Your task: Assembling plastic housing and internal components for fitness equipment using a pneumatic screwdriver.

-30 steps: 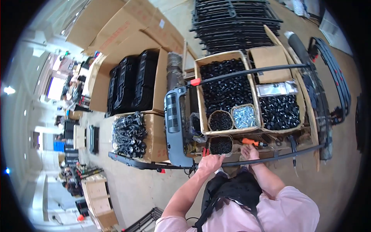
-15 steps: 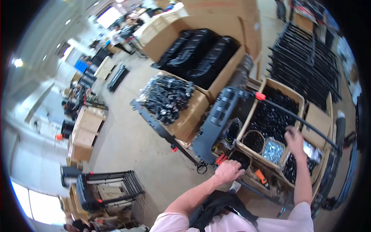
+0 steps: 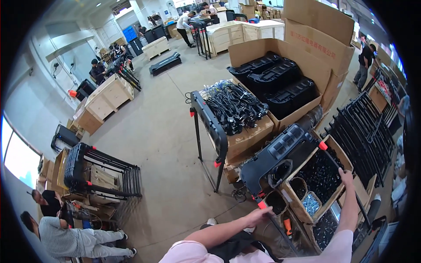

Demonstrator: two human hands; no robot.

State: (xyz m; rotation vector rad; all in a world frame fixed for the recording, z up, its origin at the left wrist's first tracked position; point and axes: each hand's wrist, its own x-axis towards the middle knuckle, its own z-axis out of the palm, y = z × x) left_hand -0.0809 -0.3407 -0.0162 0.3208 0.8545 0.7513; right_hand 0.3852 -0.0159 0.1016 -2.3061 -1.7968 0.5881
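Note:
A dark grey console [image 3: 280, 147] with vent slots rests beside the parts boxes, with a red joint at each side and black tubes running from it toward me. My left hand [image 3: 259, 216] is closed round the near black tube [image 3: 280, 231], just below its red joint [image 3: 262, 204]. On the far black tube [image 3: 332, 159], my right hand [image 3: 346, 177] has its fingers wrapped, past the other red joint [image 3: 323, 145]. Beneath the tubes lie a large box of small black parts [image 3: 319, 168], a small bin of silvery screws [image 3: 311, 203] and an orange-handled tool [image 3: 287, 226].
Bundled black cables [image 3: 234, 107] top a carton behind another console frame [image 3: 210, 118]. A big carton holds black plastic covers [image 3: 280, 79]. Black metal frames [image 3: 362, 131] are stacked at right. Assembled frames [image 3: 81, 168] stand at left, near two people [image 3: 61, 232]; others work farther back.
My right hand has gone from above the parts box to a grip on the far tube. My left hand stays by the near red joint. The view has swung toward the room.

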